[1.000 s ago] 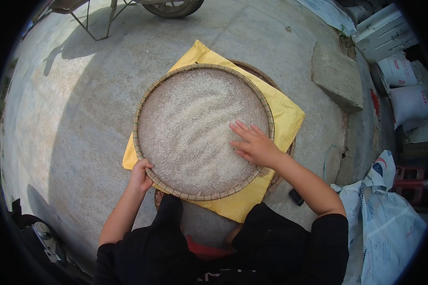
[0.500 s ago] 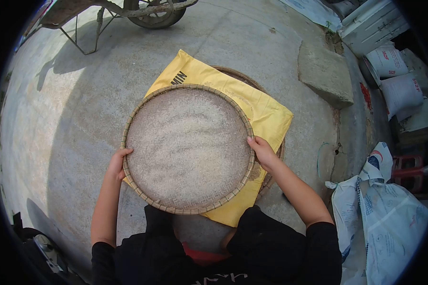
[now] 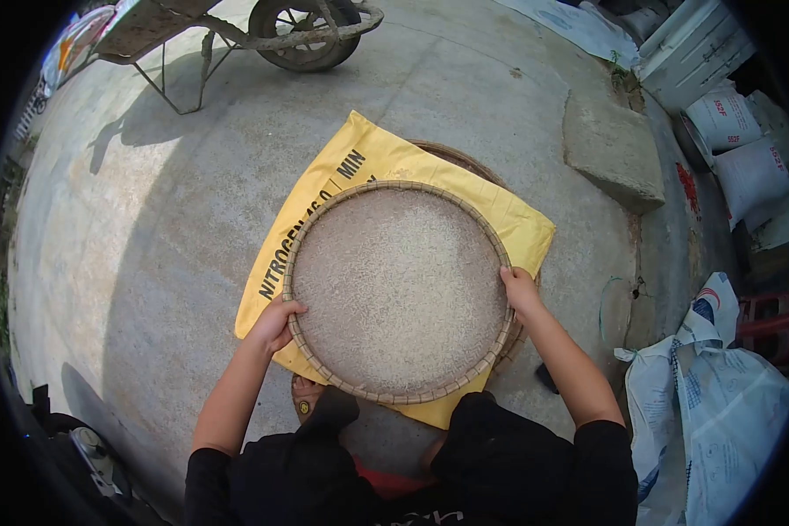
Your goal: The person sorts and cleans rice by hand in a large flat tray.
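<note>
Between my hands I hold a round woven bamboo winnowing tray (image 3: 398,396) by its rim. Pale grains (image 3: 403,289), which look like rice, are spread in a layer over its bottom. My left hand (image 3: 274,323) grips the left rim, thumb on top and fingers mostly hidden beneath. On the right rim, my right hand (image 3: 522,291) closes the same way. Under the tray lies a yellow sack (image 3: 342,167) with black lettering, part of it covered. Another round basket (image 3: 465,159) shows below the sack, mostly hidden.
A wheelbarrow (image 3: 263,35) stands at the upper left on the concrete floor (image 3: 175,289). A concrete block (image 3: 614,149) is at the right, near white sacks (image 3: 749,175). Blue-white plastic sacks (image 3: 728,421) lie at lower right. Part of a motorbike (image 3: 96,456) shows at lower left.
The tray has shifted right and slightly down in view with both hands, uncovering more of the sack's lettering. The ridged grains now lie more evenly. The whole view has shifted a little.
</note>
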Demonstrator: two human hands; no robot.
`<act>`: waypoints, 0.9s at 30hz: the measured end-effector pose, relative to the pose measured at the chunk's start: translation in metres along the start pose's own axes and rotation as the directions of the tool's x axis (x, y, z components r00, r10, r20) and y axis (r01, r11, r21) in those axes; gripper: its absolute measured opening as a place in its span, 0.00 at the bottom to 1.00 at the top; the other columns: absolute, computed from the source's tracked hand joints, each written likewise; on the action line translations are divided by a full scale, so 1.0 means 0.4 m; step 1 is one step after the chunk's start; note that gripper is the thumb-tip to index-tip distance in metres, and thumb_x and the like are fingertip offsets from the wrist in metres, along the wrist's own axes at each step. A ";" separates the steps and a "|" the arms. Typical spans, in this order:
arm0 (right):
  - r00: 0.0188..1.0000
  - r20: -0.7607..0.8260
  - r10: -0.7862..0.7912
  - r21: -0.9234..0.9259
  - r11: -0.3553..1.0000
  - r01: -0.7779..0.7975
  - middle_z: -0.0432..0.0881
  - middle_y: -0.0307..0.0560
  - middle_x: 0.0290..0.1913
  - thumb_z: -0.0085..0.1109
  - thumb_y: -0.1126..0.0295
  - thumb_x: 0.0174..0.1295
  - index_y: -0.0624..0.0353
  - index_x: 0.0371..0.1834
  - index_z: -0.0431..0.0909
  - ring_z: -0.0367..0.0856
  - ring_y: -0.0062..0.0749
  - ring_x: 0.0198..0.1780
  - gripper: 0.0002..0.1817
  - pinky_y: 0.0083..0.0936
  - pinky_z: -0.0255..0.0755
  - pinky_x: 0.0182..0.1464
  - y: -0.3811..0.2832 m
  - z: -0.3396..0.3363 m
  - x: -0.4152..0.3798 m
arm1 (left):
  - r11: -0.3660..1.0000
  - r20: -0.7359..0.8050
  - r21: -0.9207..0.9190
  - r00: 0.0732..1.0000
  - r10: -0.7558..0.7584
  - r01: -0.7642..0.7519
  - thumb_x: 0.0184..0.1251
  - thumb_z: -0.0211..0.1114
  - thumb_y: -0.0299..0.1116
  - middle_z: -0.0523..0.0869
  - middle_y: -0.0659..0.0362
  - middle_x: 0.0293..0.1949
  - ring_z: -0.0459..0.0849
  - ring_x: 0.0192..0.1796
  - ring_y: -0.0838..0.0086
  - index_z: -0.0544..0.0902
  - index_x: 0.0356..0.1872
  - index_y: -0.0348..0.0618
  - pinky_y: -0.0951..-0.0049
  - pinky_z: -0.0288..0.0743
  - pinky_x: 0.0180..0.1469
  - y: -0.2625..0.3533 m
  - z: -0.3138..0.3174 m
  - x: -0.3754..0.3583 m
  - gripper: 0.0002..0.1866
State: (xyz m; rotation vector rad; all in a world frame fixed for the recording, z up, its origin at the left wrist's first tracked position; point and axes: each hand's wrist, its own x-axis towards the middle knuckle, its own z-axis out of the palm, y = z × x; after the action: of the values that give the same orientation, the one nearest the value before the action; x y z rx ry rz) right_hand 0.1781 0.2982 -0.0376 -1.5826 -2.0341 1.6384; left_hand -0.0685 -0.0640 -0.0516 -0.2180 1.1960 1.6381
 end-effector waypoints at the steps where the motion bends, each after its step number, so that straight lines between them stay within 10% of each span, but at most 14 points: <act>1: 0.996 0.057 -0.069 -0.050 0.996 0.072 0.79 0.46 0.36 0.49 0.62 0.66 0.70 0.40 0.76 0.74 0.27 0.34 0.18 0.27 0.69 0.40 -0.021 0.020 -0.026 | 0.999 -0.016 -0.004 0.999 0.040 -0.040 0.52 0.52 0.16 0.73 0.47 0.54 0.78 0.53 0.59 0.60 0.60 0.33 0.60 0.77 0.54 0.015 -0.019 0.011 0.30; 6: 0.989 0.141 -0.041 0.022 0.999 0.039 0.77 0.42 0.29 0.52 0.63 0.64 0.68 0.34 0.76 0.72 0.24 0.31 0.15 0.25 0.67 0.37 0.021 0.023 0.074 | 0.996 -0.016 -0.082 0.999 0.039 -0.040 0.46 0.51 0.15 0.74 0.51 0.50 0.77 0.49 0.62 0.62 0.61 0.35 0.64 0.77 0.49 -0.059 -0.028 0.025 0.33; 8: 0.990 -0.109 -0.088 -0.070 0.994 0.081 0.77 0.42 0.27 0.53 0.64 0.63 0.67 0.32 0.76 0.72 0.24 0.29 0.14 0.25 0.67 0.34 0.017 0.044 0.071 | 0.998 -0.082 -0.052 0.996 0.032 -0.036 0.45 0.51 0.15 0.74 0.53 0.50 0.77 0.49 0.63 0.61 0.61 0.36 0.65 0.76 0.51 -0.044 -0.047 0.022 0.34; 11: 0.980 0.141 -0.140 -0.251 0.953 0.172 0.77 0.44 0.26 0.52 0.64 0.64 0.68 0.32 0.75 0.72 0.26 0.28 0.15 0.27 0.68 0.33 -0.016 0.058 0.006 | 0.996 0.063 -0.082 0.997 -0.040 0.045 0.44 0.51 0.15 0.75 0.54 0.49 0.77 0.49 0.64 0.61 0.62 0.38 0.66 0.76 0.51 0.043 -0.080 -0.022 0.35; 18: 0.969 0.079 -0.235 -0.246 0.937 0.247 0.76 0.43 0.26 0.55 0.64 0.61 0.68 0.32 0.75 0.71 0.27 0.27 0.14 0.26 0.67 0.32 0.032 0.055 0.018 | 0.999 -0.110 -0.044 0.994 0.011 -0.015 0.44 0.51 0.16 0.79 0.49 0.43 0.82 0.40 0.61 0.67 0.57 0.32 0.65 0.80 0.46 -0.001 -0.103 -0.007 0.30; 27: 0.975 0.030 -0.220 -0.269 0.938 0.220 0.78 0.47 0.30 0.56 0.63 0.60 0.67 0.35 0.76 0.75 0.32 0.31 0.14 0.28 0.69 0.36 -0.037 0.023 0.061 | 0.989 0.031 -0.149 1.000 0.001 0.004 0.42 0.50 0.19 0.76 0.45 0.51 0.77 0.53 0.54 0.65 0.57 0.30 0.56 0.72 0.57 -0.054 -0.064 -0.048 0.32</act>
State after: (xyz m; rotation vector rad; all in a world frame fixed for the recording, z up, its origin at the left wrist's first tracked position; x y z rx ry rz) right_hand 0.1515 0.3117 -0.0423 -1.3578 -2.4199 1.3290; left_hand -0.0530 -0.0968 -0.0642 -0.2862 1.0504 1.7252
